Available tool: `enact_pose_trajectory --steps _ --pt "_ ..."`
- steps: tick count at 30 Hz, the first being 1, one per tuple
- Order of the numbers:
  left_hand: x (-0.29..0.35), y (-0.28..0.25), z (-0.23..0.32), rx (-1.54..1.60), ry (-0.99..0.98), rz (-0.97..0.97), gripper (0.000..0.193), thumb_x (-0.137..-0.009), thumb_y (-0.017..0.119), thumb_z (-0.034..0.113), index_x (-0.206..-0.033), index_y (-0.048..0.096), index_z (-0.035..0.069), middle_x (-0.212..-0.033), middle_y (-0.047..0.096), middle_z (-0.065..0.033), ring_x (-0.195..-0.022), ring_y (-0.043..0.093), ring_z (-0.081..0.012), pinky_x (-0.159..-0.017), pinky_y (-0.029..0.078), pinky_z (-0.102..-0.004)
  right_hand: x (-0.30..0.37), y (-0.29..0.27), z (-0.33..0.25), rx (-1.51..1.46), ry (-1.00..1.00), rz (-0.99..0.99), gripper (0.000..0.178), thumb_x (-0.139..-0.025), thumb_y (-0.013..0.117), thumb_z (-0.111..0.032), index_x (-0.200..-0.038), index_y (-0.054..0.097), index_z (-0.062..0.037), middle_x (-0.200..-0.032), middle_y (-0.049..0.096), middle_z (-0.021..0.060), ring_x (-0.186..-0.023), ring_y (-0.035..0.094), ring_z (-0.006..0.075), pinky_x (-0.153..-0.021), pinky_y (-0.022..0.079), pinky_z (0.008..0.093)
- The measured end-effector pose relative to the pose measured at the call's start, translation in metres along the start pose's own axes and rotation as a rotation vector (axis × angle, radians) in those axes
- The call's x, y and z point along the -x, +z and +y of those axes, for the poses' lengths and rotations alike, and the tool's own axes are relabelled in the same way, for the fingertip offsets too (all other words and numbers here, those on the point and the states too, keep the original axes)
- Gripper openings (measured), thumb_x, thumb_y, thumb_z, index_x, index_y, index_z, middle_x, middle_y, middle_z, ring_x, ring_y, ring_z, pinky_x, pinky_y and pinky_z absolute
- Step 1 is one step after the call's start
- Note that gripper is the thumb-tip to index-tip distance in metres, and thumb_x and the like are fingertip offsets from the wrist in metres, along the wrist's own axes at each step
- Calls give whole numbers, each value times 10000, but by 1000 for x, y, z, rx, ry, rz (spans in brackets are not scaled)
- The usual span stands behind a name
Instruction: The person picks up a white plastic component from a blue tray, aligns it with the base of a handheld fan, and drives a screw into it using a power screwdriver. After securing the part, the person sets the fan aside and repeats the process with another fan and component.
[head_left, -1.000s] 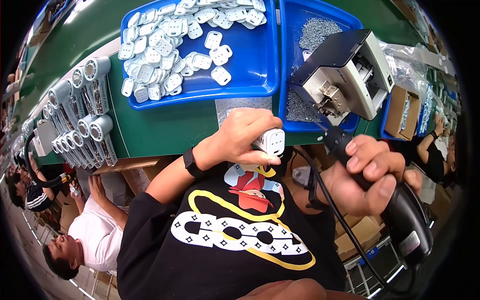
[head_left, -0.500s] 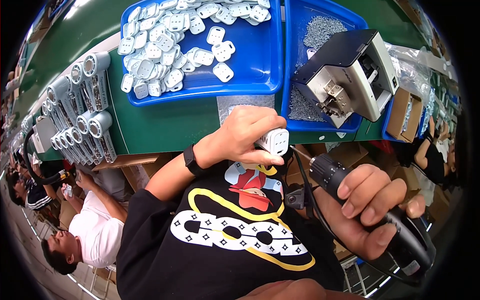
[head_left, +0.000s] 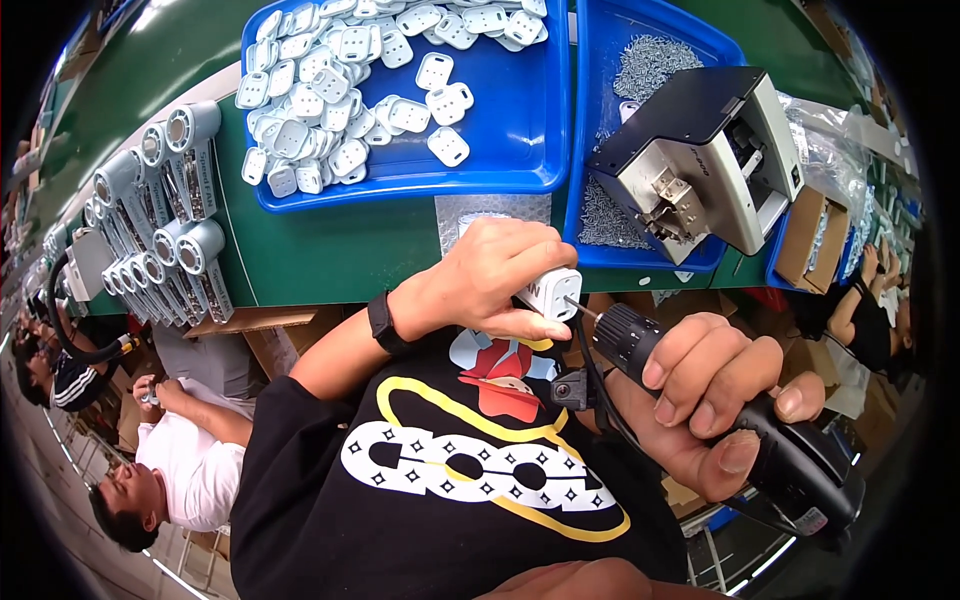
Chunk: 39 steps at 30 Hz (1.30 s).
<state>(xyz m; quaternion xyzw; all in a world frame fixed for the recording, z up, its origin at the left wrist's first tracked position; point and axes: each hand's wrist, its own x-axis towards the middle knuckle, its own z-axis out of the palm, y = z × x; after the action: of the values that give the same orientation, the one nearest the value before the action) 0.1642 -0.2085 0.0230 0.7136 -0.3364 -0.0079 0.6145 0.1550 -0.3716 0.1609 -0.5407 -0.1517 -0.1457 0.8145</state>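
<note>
My left hand (head_left: pixel 500 280) is closed round a white handheld fan (head_left: pixel 552 293). Its squared end, with small holes in it, faces right; most of the rest is hidden under my fingers. In my right hand (head_left: pixel 715 395) is a black electric screwdriver (head_left: pixel 628 337), my fingers wrapped round its body. The thin bit points up and left, and its tip is at one of the holes in the fan's end. Whether a screw sits on the tip is too small to tell.
A blue tray (head_left: pixel 520 150) holds many white end caps. Beside it, another blue tray (head_left: pixel 585 215) holds loose screws and a black and silver screw feeder (head_left: pixel 700 160). Grey-white handheld fans (head_left: pixel 190 200) stand in rows at left. A co-worker (head_left: pixel 200 450) sits at left; cardboard box (head_left: pixel 812 235) right.
My right hand has brought the screwdriver left and up, so its bit now meets the fan's end. The left hand has barely shifted.
</note>
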Motion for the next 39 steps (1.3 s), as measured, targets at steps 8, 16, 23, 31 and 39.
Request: enact_pose_trajectory --steps 8,16,23,31,39 --pt "2 2 -5 5 28 26 601 -806 762 552 -1004 605 8 -758 585 -86 -616 596 -255 -541 454 -354 -9 -1 7 262 -294 296 365 -908 666 -123 -1167 411 -86 -714 547 64 -524 558 176 -497 518 344" --pt "1 4 -6 -27 40 29 609 -795 774 551 -1014 605 8 -760 591 -87 -623 606 -264 -543 456 -354 -23 -43 39 369 -94 345 248 -871 603 -116 -1099 525 -57 -688 529 52 -526 497 154 -537 469 360" --pt "3 -1 -2 -9 6 2 587 -782 786 519 -1008 602 9 -770 591 -99 -648 615 -294 -560 475 -376 -5 -1 -13 58 -65 94 375 -961 617 -195 -1245 397 -86 -780 514 50 -567 525 156 -563 495 335" --pt "0 1 -4 11 44 16 606 -807 754 554 -1017 604 5 -754 572 -89 -610 586 -275 -537 448 -367 -14 1 6 6 4 -43 317 -964 572 -201 -1218 442 -63 -803 514 40 -602 516 123 -606 461 316" --pt "3 2 -3 -6 38 31 600 -811 754 545 -1022 603 4 -770 588 -101 -631 602 -284 -557 466 -374 -8 0 9 -36 -15 -49 333 -961 589 -187 -1227 420 -78 -791 511 43 -589 519 139 -587 477 326"
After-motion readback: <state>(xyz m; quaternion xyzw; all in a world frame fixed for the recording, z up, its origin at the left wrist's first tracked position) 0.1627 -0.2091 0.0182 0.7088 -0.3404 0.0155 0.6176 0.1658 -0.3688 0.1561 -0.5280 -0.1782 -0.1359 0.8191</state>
